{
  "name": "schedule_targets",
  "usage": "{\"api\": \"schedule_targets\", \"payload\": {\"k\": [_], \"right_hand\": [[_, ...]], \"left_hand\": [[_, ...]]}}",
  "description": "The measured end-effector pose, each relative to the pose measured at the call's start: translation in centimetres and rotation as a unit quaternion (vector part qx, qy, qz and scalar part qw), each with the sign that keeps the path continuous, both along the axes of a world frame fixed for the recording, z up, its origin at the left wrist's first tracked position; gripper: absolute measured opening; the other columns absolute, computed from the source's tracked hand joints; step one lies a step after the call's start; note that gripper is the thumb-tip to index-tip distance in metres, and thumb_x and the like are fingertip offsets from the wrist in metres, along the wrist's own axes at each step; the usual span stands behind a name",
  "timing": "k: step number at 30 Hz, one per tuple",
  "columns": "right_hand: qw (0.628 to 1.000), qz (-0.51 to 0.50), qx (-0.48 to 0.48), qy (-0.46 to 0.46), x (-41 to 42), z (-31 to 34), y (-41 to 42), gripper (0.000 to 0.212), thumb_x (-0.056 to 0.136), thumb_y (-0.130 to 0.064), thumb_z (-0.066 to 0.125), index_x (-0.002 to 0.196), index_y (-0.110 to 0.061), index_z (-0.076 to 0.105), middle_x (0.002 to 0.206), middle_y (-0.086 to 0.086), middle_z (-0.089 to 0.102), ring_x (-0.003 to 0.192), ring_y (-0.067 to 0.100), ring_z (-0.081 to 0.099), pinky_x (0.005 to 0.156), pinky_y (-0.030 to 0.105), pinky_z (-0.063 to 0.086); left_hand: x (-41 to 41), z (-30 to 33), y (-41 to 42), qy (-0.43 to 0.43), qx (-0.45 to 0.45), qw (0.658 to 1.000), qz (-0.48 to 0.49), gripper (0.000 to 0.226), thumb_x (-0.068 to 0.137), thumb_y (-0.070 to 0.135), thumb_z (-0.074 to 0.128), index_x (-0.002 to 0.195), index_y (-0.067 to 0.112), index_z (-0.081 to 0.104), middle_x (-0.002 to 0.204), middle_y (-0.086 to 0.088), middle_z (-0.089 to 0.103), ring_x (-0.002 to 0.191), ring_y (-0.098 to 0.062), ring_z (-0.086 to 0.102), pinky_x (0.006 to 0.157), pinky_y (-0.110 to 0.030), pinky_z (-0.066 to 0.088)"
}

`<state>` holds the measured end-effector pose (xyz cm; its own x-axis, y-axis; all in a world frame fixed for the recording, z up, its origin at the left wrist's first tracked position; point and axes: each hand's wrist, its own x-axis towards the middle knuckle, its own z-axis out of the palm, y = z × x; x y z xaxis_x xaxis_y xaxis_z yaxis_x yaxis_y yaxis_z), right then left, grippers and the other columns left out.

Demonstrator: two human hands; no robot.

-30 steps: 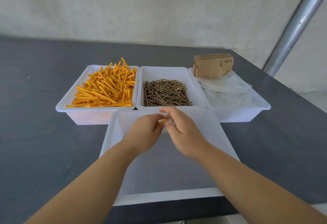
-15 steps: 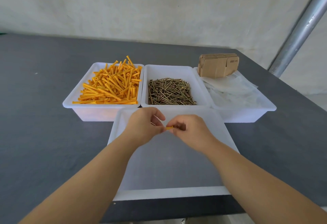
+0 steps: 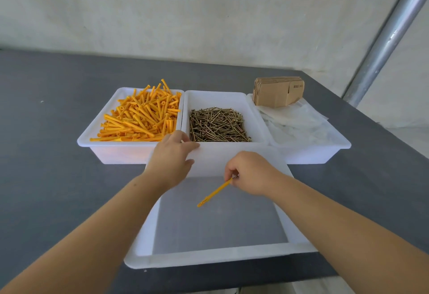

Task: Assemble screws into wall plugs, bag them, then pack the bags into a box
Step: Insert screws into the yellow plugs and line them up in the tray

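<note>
plug (image 3: 214, 192) pinched by right hand (image 3: 251, 173) (angled down); left hand (image 3: 173, 155) reaching forward.

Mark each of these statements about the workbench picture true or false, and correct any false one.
1. The right hand pinches an orange wall plug over the near white tray. True.
2. The screws lie in the leftmost tray. False: they fill the middle tray; the loose orange plugs fill the left one.
3. The left hand holds a plastic bag. False: it reaches toward the far trays, and no bag is seen in it.
4. Flat cardboard boxes stand at the back of the right tray. True.
5. The near tray is full of finished plugs. False: none lie in it yet.
</note>
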<state>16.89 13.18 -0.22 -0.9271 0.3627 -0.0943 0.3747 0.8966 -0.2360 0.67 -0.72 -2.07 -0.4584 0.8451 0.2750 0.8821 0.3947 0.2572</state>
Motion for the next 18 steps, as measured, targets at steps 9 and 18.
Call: {"api": "schedule_targets", "payload": {"k": [9, 18], "right_hand": [[0.983, 0.08, 0.134, -0.094, -1.3, -1.1, -1.3, 0.03, 0.086, -0.001, 0.057, 0.107, -0.019, 0.066, 0.109, 0.006, 0.063, 0.101, 0.028, 0.06, 0.083, 0.036, 0.05], [0.916, -0.008, 0.292, -0.274, 0.8, -2.2, 2.1, 0.03, 0.089, 0.004, 0.057, 0.114, -0.01, 0.065, 0.118, 0.006, 0.064, 0.111, 0.027, 0.062, 0.071, 0.032, 0.04]], "left_hand": [[0.8, -0.7, -0.3, -0.028, 0.029, 0.999, -0.003, 0.048, 0.094, 0.004, 0.055, 0.137, 0.025, 0.057, 0.13, -0.003, 0.047, 0.117, -0.024, 0.043, 0.096, -0.032, 0.039], [0.7, -0.8, -0.2, -0.026, 0.054, 0.998, 0.007, 0.042, 0.094, 0.008, 0.057, 0.133, 0.026, 0.061, 0.124, -0.002, 0.055, 0.114, -0.023, 0.047, 0.096, -0.035, 0.042]]}}
